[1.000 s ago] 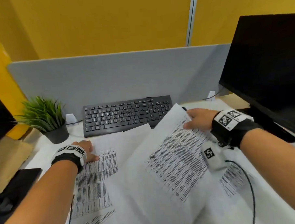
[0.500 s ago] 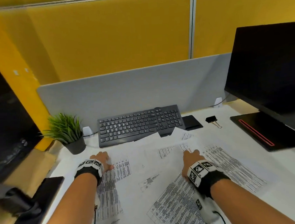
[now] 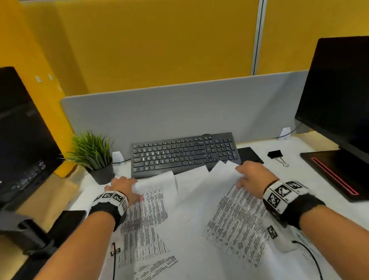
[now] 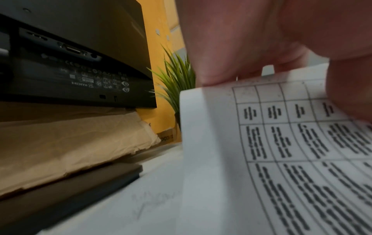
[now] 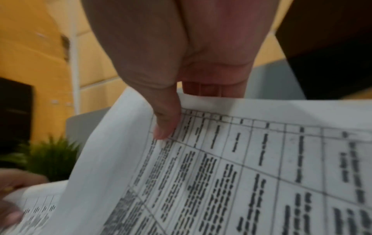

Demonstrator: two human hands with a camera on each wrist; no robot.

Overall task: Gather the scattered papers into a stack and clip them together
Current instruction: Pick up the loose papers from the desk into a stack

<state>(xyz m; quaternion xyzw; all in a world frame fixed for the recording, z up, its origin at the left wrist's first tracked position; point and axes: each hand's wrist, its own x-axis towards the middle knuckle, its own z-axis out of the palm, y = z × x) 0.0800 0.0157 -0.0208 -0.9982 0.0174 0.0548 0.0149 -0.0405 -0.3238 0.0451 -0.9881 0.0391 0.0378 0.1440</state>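
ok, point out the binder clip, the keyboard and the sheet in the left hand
binder clip [image 3: 275,154], head view, on its black body.
keyboard [image 3: 183,153], head view, middle of the keys.
sheet in the left hand [image 4: 281,143], left wrist view, on the printed table.

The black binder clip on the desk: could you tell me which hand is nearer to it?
Right. The right hand pinches a sheet's top edge just left of the binder clip; the left hand grips another sheet across the desk, beside the plant.

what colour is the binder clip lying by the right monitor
Black, with silver wire handles: the binder clip shows best in the head view, on the desk right of the keyboard.
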